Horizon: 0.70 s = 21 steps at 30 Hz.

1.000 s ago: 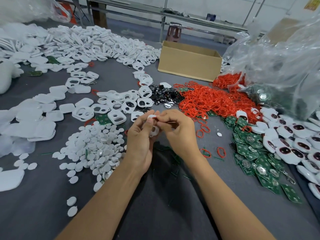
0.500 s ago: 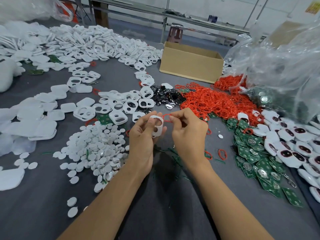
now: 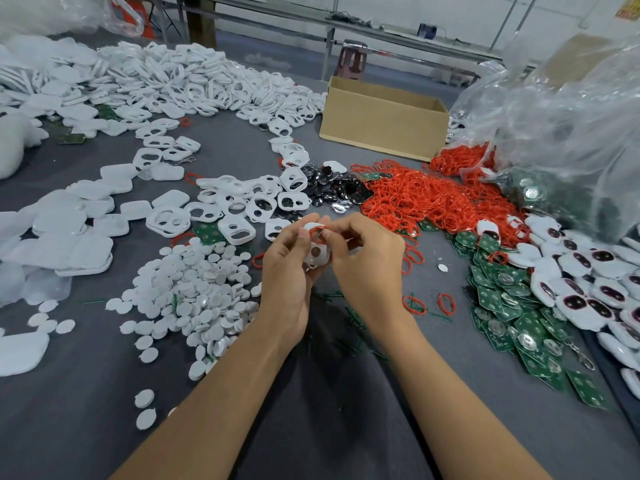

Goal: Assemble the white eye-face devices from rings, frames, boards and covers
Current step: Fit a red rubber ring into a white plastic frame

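A grey desk [image 3: 86,393] fills the view, and parts lie heaped over most of it. At the far right a big clear plastic bag [image 3: 571,133] slumps, with an open cardboard box [image 3: 381,129] just to its left. A broad heap of white frames [image 3: 194,81] curves across the far left. White covers [image 3: 76,244] lie stacked at the near left. In front of the box a pile of red rings [image 3: 426,202] spreads out, touching a small cluster of shiny black pieces [image 3: 332,188]. Finished white devices [image 3: 588,289] with dark eyes line the right edge, beside overlapping green boards [image 3: 512,327]. A mound of white discs [image 3: 194,289] sits left of the forearms.

Both hands meet above the middle of the desk. The left hand [image 3: 291,282] curls its fingers round a white frame [image 3: 317,256] from the left, its grip closed on the frame's edge. The frame is held off the desk between the two hands. Its long axis runs away from the person, its open face is turned up toward the camera, and one round opening shows near the lower end. The right hand [image 3: 367,261] has a narrow grip, thumb and forefinger pinching a red ring [image 3: 317,233] against the frame's far end.
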Each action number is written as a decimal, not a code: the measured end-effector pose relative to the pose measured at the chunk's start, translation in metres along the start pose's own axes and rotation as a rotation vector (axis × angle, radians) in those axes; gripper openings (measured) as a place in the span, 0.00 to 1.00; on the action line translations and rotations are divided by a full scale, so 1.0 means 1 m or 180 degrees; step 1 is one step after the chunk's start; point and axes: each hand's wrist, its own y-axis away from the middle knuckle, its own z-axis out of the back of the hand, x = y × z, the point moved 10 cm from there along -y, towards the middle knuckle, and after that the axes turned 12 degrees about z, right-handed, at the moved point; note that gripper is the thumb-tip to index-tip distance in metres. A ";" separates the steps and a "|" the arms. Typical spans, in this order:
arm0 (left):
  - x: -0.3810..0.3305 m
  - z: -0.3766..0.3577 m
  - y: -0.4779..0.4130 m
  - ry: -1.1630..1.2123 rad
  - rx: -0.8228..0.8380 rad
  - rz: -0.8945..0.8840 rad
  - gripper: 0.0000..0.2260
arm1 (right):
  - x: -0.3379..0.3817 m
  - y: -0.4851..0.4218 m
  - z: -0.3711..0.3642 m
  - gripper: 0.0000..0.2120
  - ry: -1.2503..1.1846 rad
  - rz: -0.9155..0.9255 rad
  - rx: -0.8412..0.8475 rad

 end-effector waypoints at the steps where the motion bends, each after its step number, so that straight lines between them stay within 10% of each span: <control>1: 0.000 0.000 0.000 -0.0015 0.0000 -0.0003 0.10 | 0.000 0.000 0.000 0.02 0.0052 0.0004 0.0012; 21: 0.002 0.003 -0.002 0.0045 0.0020 0.0019 0.08 | 0.005 0.001 0.001 0.06 0.0125 0.0256 -0.0041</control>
